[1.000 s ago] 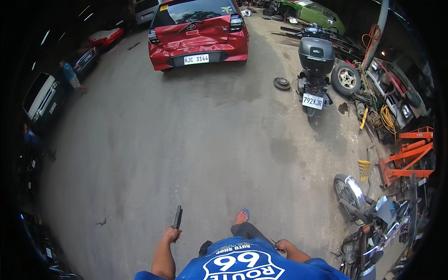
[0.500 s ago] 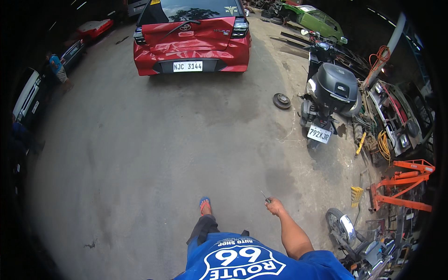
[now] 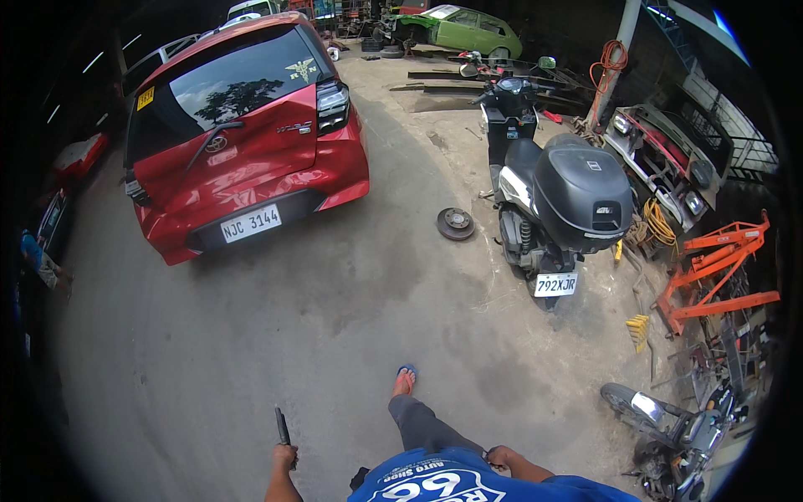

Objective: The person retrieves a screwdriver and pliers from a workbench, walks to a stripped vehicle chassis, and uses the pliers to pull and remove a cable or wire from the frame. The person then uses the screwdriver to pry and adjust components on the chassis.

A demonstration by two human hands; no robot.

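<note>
My left hand (image 3: 285, 457), low and left of my body, is closed round a dark, narrow tool (image 3: 283, 427) that points forward; its exact kind is unclear. Beside my right hip, my right hand (image 3: 500, 456) is curled against the dark trousers (image 3: 425, 425), and whatever is in its fingers is hidden. One foot in a blue and red flip-flop (image 3: 405, 381) is on the concrete floor. Ahead to the left stands a red hatchback (image 3: 242, 159) with a dented tailgate and bumper.
To the right stands a scooter with a black top box (image 3: 583, 192), beside a brake disc (image 3: 456, 223). Farther right are an orange engine hoist (image 3: 711, 276), a yellow rake-like head (image 3: 637, 332) and a motorcycle (image 3: 686, 435). A person (image 3: 43, 263) is at the far left.
The red car looks nearer and has shifted left in view. My left hand has come into view with the dark tool. My right hand has drawn back to my hip; its thin metal-shafted tool no longer shows.
</note>
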